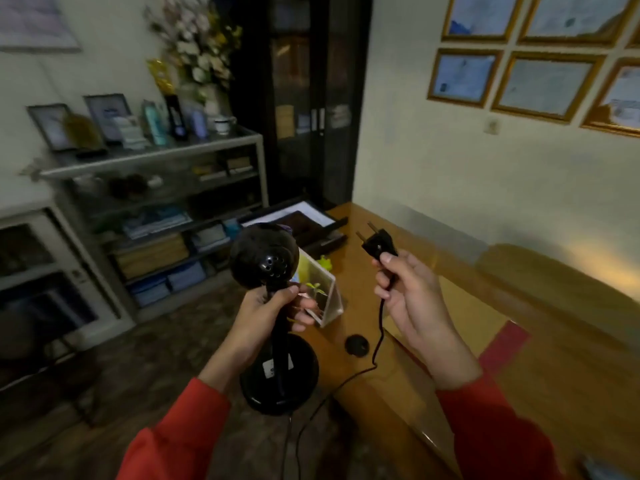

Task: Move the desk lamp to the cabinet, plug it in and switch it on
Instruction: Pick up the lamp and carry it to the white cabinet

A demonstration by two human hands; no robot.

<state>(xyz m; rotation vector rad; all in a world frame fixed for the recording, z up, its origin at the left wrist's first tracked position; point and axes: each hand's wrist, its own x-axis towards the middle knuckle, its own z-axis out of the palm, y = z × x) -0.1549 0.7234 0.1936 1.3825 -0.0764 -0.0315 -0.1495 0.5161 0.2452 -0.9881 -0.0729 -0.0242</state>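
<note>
A black desk lamp [266, 258] with a round vented head and a round base is held in the air at the desk's left edge. My left hand [266, 313] grips its stem just below the head. My right hand [408, 296] holds the lamp's black two-pin plug [379, 242] above the desk, pins pointing up and left. The black cord [377, 341] hangs from the plug and loops down toward the base. A low grey cabinet [156, 157] with glass-front shelves stands against the left wall, its top crowded with frames and ornaments.
A wooden desk [450, 323] fills the right side, bearing a clear acrylic sign holder [322, 289], a black cable grommet [356, 345] and a dark tray. A tall dark cupboard [304, 98] stands in the corner. A wall socket [492, 125] sits under framed certificates.
</note>
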